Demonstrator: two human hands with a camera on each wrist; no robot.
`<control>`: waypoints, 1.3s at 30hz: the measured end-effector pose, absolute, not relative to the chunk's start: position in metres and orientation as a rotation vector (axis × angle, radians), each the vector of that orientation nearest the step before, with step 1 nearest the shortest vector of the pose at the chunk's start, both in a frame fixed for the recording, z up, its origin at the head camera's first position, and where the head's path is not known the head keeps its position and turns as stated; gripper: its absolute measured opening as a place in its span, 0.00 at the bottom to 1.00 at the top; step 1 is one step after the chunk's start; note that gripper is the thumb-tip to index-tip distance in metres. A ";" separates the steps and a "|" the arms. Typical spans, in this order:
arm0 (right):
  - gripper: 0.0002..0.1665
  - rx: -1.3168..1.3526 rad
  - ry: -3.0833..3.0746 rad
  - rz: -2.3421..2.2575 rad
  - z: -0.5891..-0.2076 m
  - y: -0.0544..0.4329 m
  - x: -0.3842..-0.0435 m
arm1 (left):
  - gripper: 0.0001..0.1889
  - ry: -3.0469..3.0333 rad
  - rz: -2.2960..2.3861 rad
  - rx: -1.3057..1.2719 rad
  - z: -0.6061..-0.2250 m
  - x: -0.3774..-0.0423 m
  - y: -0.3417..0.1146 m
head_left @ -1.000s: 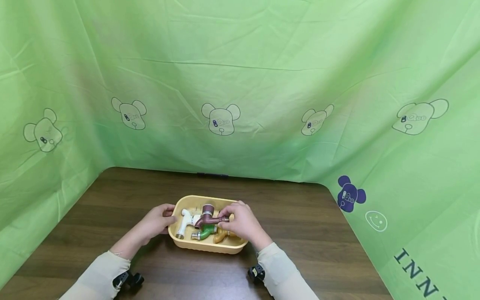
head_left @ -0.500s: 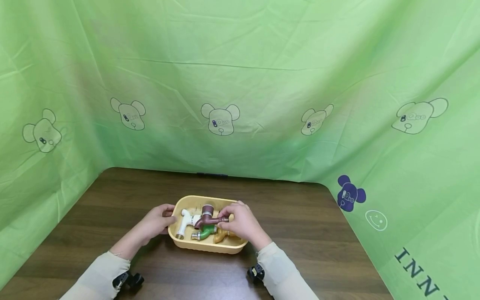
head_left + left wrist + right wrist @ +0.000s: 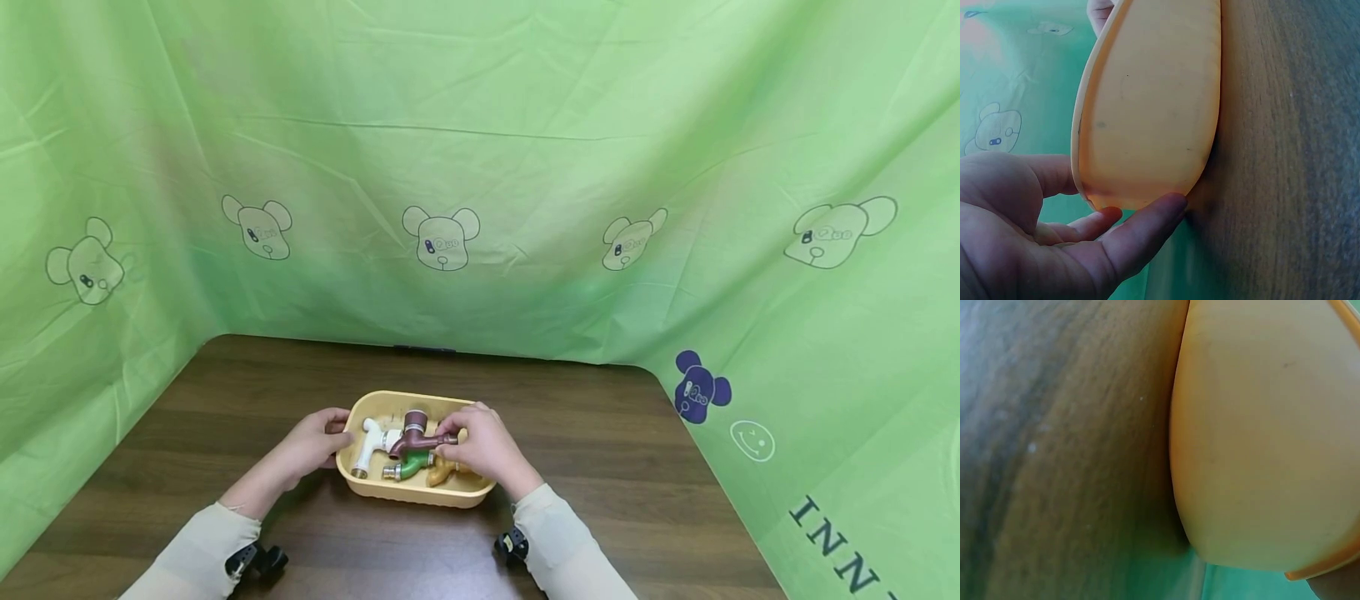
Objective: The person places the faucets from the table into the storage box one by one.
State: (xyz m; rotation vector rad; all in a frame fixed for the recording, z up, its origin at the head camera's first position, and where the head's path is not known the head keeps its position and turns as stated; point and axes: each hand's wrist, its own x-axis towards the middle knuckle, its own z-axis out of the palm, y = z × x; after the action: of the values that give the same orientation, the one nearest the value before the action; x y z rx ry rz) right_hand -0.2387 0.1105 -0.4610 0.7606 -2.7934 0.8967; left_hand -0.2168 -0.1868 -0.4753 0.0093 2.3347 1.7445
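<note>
A yellow plastic basin (image 3: 416,493) on the table holds several faucets. My left hand (image 3: 307,446) grips the basin's left end; in the left wrist view, the hand (image 3: 1079,231) has its fingers against the end wall and rim. My right hand (image 3: 483,442) reaches over the right end and pinches the threaded end of a maroon faucet (image 3: 415,433), which lies across the others. Beneath and beside it are a white faucet (image 3: 367,454), a green faucet (image 3: 412,464) and an ochre faucet (image 3: 441,472), partly covered by my right hand. In the right wrist view, the basin wall (image 3: 1266,437) hides the fingertips.
The brown wooden table (image 3: 600,467) extends around the basin. A green cloth (image 3: 525,167) with mouse-head prints hangs behind it and along both sides. A dark strip (image 3: 424,350) lies at the table's far edge.
</note>
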 end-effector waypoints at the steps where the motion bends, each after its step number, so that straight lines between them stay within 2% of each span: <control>1: 0.08 0.757 -2.797 0.896 -0.461 0.111 -0.239 | 0.26 2.333 1.745 0.009 -0.475 -0.217 -0.187; 39: 0.09 0.758 -2.860 0.836 -0.459 0.108 -0.241 | 0.25 2.321 1.764 0.015 -0.475 -0.221 -0.189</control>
State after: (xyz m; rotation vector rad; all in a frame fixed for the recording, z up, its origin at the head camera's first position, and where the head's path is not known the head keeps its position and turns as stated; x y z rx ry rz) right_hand -0.2415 0.1083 -0.4588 0.7579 -2.8604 0.8355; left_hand -0.2207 -0.1893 -0.4746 0.0152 2.3214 1.7636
